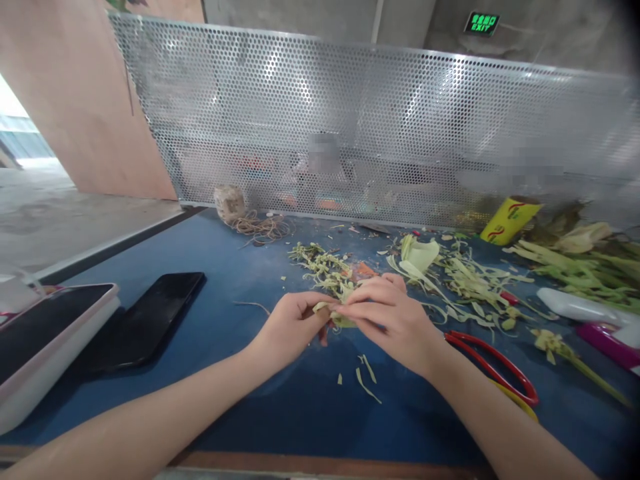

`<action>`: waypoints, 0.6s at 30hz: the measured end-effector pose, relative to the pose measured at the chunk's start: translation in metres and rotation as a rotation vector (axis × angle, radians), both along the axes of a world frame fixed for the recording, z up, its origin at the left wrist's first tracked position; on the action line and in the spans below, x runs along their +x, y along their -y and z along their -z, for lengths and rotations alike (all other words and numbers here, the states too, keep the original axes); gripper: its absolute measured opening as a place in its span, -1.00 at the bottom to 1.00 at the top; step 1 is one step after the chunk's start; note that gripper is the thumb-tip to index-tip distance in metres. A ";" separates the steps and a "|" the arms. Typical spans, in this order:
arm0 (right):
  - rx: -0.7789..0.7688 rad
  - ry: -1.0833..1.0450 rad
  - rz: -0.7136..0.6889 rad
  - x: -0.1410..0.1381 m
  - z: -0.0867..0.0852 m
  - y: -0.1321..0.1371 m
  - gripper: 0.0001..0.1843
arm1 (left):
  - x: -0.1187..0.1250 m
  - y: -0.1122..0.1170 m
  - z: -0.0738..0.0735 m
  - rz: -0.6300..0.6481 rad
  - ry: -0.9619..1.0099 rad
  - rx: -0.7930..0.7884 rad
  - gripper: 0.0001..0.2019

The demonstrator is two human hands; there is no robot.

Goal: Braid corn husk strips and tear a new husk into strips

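Blue bench (225, 417); perforated screen (300, 80) behind. Left grip (290, 325) and right grip (395, 317): fingertips together, pinching 1 pale green strip (323, 306) between them. Just beyond both grips: green scraps (320, 263). Left of left grip: 1 black phone (155, 317); farther off, twine (260, 229). Right of right grip: 1 red handle (533, 393); beyond, 1 yellow roll (513, 220).

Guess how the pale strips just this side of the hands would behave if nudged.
The strips look thin, so they are probably light and easily slid. Narrow and leafy-looking, they would likely bend rather than stay stiff. Lying flat on the table, they seem unlikely to roll.
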State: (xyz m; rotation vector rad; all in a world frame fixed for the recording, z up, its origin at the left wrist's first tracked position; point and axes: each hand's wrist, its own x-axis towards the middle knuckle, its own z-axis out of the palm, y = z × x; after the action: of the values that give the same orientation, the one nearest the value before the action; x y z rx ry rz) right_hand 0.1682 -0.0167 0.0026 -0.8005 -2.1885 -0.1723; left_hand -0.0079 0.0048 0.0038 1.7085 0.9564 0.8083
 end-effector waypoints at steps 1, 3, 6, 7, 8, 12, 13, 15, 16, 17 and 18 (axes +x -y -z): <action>0.009 0.005 -0.003 0.000 0.001 0.000 -0.87 | 0.000 0.000 0.000 -0.005 0.006 -0.011 -0.82; 0.008 0.011 -0.005 0.001 0.002 0.000 -0.87 | 0.001 0.000 0.001 -0.009 0.021 -0.026 -0.82; -0.017 0.021 0.018 0.002 0.003 0.000 -0.87 | 0.001 0.000 0.001 -0.012 0.016 -0.022 -0.80; -0.020 0.028 0.020 0.002 0.003 0.001 -0.89 | 0.001 0.000 0.001 -0.014 0.007 -0.015 -0.78; -0.018 0.037 0.016 0.002 0.003 0.001 -0.89 | 0.000 0.000 0.001 -0.016 -0.003 -0.010 -0.78; -0.003 0.104 0.005 0.004 0.002 0.001 -0.89 | -0.001 0.000 0.001 -0.005 -0.011 -0.012 -0.78; -0.010 0.117 0.011 0.004 0.002 0.001 -0.89 | -0.001 0.000 0.000 0.003 -0.006 -0.019 -0.78; -0.029 0.131 0.025 0.004 0.002 0.000 -0.89 | -0.001 0.001 -0.001 0.020 0.004 -0.047 -0.78; -0.042 0.131 0.035 0.004 0.001 0.000 -0.89 | -0.001 0.001 -0.001 0.022 0.014 -0.073 -0.79; -0.056 0.129 0.046 0.004 0.001 0.000 -0.89 | -0.001 0.001 -0.001 0.023 0.027 -0.106 -0.81; -0.070 0.127 0.057 0.003 0.001 0.000 -0.89 | 0.000 0.001 0.000 0.023 0.042 -0.143 -0.80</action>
State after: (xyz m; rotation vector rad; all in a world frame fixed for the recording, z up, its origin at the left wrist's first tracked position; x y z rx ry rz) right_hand 0.1717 -0.0167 0.0017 -0.9142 -2.3025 -0.1795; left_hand -0.0082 0.0041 0.0040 1.5709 0.9425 0.7402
